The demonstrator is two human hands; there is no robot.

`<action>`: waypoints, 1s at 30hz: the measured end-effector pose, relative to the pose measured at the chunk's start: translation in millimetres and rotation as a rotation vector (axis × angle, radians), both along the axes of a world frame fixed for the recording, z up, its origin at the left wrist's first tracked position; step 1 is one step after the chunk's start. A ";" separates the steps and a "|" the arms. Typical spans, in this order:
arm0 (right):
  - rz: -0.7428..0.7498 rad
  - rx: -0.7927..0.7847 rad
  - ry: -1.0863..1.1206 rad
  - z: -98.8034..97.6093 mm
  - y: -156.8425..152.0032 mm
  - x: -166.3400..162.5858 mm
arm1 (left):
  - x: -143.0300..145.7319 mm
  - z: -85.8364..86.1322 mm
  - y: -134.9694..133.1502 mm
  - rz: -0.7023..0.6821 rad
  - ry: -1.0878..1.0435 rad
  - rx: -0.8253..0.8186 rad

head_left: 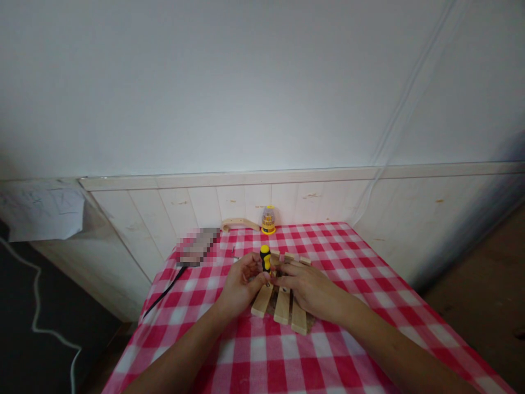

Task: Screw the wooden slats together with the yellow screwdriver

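A short stubby screwdriver (265,258) with a black and yellow handle stands upright over the leftmost front slat of a wooden slatted piece (282,309). My left hand (241,282) is closed around its lower part from the left, thumb in front. From the right, my right hand (314,287) reaches across the slats, its fingertips closed in against the screwdriver. A small dark screw (268,284) shows at the slat below the fingers. The screwdriver's tip is hidden by the fingers. Another screw hole or head (284,289) is visible on the middle slat.
A red and white checked cloth (246,361) covers the table. At its back stand a clear, yellow-based container (268,220) and a curved wooden piece (240,222). A blurred-out flat object (199,247) with a black strap (166,293) lies left. A panelled wall (205,205) borders the far edge.
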State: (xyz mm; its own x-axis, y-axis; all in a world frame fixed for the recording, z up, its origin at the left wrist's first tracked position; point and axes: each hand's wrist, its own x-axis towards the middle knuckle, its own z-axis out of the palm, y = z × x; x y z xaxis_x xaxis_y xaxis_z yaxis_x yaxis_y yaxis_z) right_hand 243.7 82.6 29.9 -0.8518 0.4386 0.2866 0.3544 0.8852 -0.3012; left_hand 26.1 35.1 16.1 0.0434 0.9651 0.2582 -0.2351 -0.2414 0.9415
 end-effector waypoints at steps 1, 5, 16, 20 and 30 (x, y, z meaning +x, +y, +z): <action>-0.003 0.006 -0.003 -0.3 -0.1 0.1 | 0.6 0.0 0.1 0.010 0.001 0.002; 0.001 0.018 0.006 -3.2 1.0 0.0 | 6.7 -1.8 4.7 0.097 -0.019 0.021; 0.004 0.021 0.014 -11.8 3.9 -0.1 | 18.1 -8.1 22.4 0.305 -0.051 0.070; 0.000 0.020 0.031 -9.0 2.5 -0.1 | 20.0 -9.2 21.8 0.303 -0.072 0.048; 0.001 0.035 0.032 -2.4 -0.6 -1.4 | 21.8 -11.7 23.2 0.287 -0.072 0.028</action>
